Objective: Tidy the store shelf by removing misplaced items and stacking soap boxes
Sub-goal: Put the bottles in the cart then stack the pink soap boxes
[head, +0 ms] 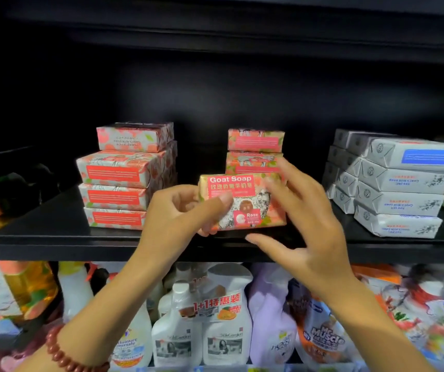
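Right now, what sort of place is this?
Probably a shop's household aisle: stacked soap boxes on a black shelf, promo-tagged spray bottles below, the left hand holding a Goat Soap box.

A pink floral Goat Soap box (242,202) faces the camera with its label upright, pinched at its left end by the left hand (186,208) just above the front of the black shelf (54,237). Two matching pink boxes (255,151) show stacked behind it. A four-high pink stack (126,178) stands to the left and stacked white soap boxes (398,189) to the right.

Soap box (245,202) glossy printed paper; shelf (54,229) smooth matt black.
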